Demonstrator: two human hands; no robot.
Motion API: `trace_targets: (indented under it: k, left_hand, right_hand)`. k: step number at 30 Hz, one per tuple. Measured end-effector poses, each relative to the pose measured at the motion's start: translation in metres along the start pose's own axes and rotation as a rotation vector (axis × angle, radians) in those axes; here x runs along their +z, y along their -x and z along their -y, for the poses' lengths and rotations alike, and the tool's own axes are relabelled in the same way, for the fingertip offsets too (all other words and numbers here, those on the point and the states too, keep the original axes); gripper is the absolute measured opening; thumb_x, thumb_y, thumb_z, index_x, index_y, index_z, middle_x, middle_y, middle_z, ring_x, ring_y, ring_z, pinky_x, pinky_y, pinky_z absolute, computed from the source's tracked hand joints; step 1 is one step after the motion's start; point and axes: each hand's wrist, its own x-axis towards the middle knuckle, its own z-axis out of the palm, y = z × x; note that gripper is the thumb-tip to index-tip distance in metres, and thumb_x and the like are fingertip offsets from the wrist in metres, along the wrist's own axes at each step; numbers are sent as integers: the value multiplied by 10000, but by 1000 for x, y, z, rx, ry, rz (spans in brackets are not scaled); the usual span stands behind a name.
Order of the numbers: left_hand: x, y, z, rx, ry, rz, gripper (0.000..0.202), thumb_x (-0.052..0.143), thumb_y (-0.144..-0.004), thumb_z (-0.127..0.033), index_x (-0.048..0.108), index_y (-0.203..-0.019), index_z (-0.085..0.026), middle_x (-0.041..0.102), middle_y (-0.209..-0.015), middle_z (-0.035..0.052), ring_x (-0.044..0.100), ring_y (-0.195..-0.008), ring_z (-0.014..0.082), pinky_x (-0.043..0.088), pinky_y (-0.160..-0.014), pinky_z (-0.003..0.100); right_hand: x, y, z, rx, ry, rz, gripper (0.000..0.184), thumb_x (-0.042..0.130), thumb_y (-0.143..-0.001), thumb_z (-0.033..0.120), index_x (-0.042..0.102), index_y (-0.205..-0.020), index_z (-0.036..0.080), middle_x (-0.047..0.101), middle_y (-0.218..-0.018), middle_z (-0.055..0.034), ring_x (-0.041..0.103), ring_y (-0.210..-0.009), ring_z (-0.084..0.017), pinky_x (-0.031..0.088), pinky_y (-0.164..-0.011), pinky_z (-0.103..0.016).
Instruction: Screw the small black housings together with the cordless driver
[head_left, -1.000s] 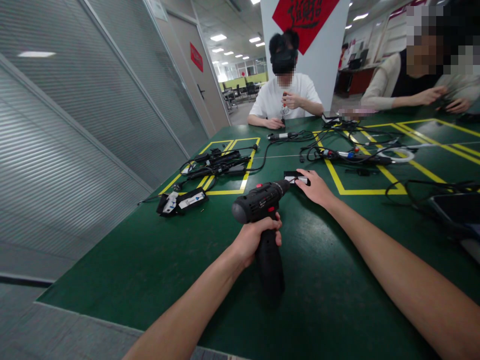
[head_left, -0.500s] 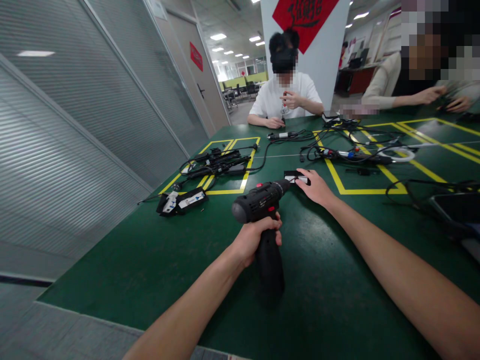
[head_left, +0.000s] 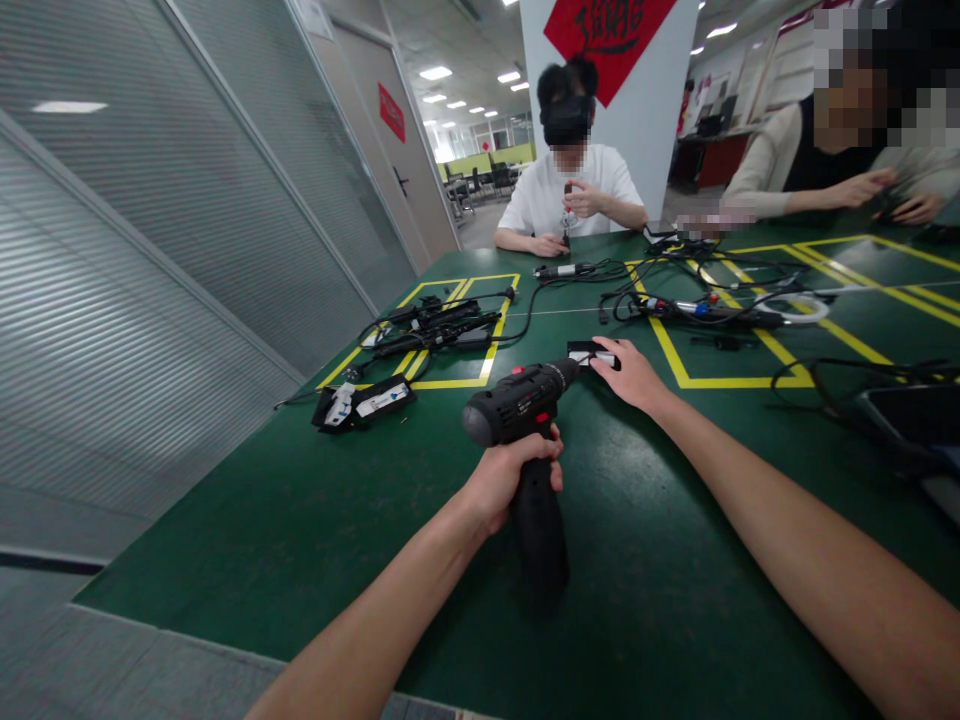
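My left hand (head_left: 517,475) is wrapped round the grip of a black cordless drill (head_left: 517,402), which points away and to the right. The drill's chuck reaches a small black-and-white block (head_left: 583,351) on the table; whether a bit touches it I cannot make out. Thumb and fingers of my right hand (head_left: 624,372) are closed on the right end of that block, pressing it to the green tabletop (head_left: 660,560). What the block is does not show clearly.
Left of the drill lie an opened black case (head_left: 364,402) and a heap of black cables and adapters (head_left: 439,325). More cables (head_left: 705,308) spread at the right, near a dark flat device (head_left: 911,415). Across the table sits a person in white (head_left: 570,190); another person (head_left: 832,170) is at right.
Almost nothing differs. Both my hands, the drill and the block stay in place; the view shifts very slightly.
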Motion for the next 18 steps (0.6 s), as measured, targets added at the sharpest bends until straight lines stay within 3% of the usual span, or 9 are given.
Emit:
trace_targets:
  k: [18]
  left_hand:
    - [0, -1, 1, -14, 4, -4, 241, 641, -683, -236, 587, -894, -134, 564, -687, 6, 529, -503, 100, 438, -554, 260]
  right_hand:
    - [0, 0, 1, -2, 0, 1, 475, 521, -880, 385, 550, -1329, 234, 558, -1209, -116, 599, -1051, -263, 462, -952, -408]
